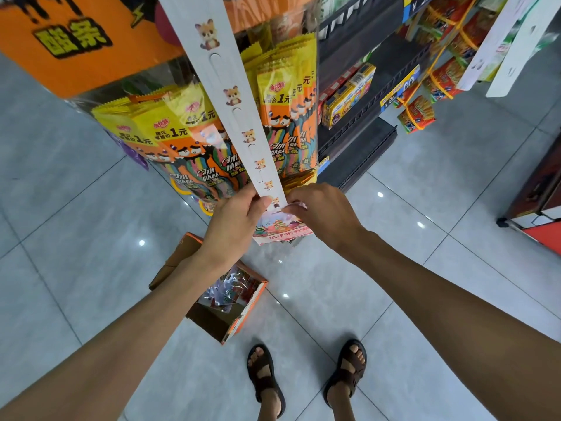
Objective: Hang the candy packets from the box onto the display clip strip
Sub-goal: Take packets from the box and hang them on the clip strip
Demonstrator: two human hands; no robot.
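Note:
A long white clip strip [226, 86] printed with small cartoon animals hangs down the middle of the view. My left hand [235, 221] pinches its lower end. My right hand [321, 214] holds the top edge of a pink candy packet [280, 229] against the strip's lowest slot. On the floor below stands an open orange cardboard box [239, 317] with several more packets [227, 291] inside.
Behind the strip hang several yellow-and-orange candy bags [282, 117] under an orange sign [76, 41]. Dark shelves [370, 95] with boxed goods stand to the right, and more hanging snacks [437, 74] beyond. Grey floor tiles [425, 183] surround my sandalled feet [306, 378].

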